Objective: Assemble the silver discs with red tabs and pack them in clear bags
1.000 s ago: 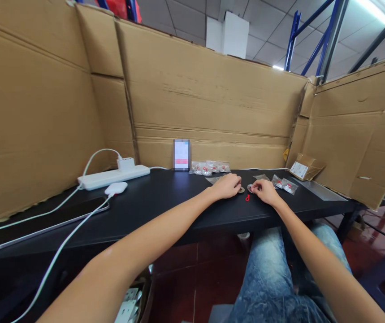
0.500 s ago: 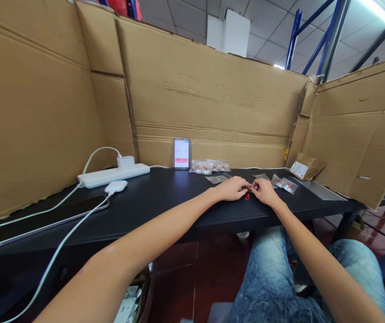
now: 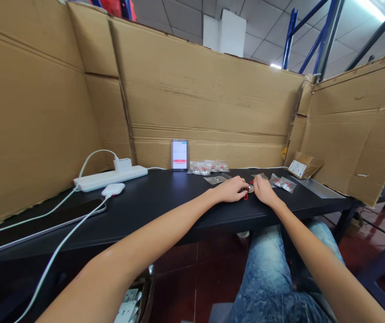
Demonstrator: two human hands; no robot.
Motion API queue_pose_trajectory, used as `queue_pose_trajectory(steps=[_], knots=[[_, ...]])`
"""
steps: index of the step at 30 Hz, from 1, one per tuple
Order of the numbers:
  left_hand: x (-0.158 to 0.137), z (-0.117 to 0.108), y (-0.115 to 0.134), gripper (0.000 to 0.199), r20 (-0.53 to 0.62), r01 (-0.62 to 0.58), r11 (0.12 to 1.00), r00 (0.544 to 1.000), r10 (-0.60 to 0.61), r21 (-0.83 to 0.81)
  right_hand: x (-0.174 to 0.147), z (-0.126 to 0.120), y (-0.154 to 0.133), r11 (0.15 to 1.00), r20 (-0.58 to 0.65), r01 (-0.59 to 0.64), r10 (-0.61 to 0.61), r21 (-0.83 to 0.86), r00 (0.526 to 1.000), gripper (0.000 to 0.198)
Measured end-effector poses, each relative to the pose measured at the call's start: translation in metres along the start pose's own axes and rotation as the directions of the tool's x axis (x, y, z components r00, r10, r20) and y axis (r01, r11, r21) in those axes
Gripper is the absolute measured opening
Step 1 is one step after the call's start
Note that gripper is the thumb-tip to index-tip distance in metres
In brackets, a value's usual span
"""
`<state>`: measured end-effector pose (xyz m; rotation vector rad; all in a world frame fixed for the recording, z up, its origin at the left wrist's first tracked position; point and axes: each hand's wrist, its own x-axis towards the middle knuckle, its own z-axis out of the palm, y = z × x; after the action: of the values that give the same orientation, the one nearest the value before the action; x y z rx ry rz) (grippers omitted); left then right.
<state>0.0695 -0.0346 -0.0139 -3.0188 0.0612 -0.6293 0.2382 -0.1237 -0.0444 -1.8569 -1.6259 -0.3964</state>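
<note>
My left hand (image 3: 231, 189) rests on the black tabletop, its fingers curled against a small round silvery piece (image 3: 251, 189). A red cord loop (image 3: 246, 197) sticks out below that piece, near my left fingertips. Just to the right, my right hand (image 3: 263, 190) is closed, fingertips pressed together; a bit of red shows beside them at the upper side of the round piece. What exactly the right fingers pinch is hidden. Flat clear plastic bags (image 3: 215, 180) lie behind my left hand, and small bags with red-corded pieces (image 3: 282, 183) lie right of my right hand.
More clear bags with red bits (image 3: 208, 167) lie beside an upright screen (image 3: 179, 155) at the back. A brown packet (image 3: 304, 165) sits at right. To the left are a white power strip (image 3: 111, 177), a charger and a tablet. Cardboard walls (image 3: 209, 103) enclose the table (image 3: 152, 197).
My fingers have parted slightly, so the round silvery piece between them now shows. A bit of red appears at its upper side. The view has shifted a little.
</note>
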Motion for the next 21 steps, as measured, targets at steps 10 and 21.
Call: queue_pose_trajectory(steps=[10, 21], knots=[[-0.001, -0.003, 0.001, 0.024, -0.003, 0.068, 0.994, 0.998, -0.068, 0.082, -0.001, -0.007, 0.004, 0.992, -0.115, -0.121, 0.119, -0.017, 0.986, 0.044], [-0.003, -0.003, -0.004, 0.024, -0.045, 0.189, 0.975, 0.982, -0.185, 0.115, 0.000, 0.001, 0.019, 0.846, 0.003, -0.260, 0.293, 0.465, 0.956, 0.012]])
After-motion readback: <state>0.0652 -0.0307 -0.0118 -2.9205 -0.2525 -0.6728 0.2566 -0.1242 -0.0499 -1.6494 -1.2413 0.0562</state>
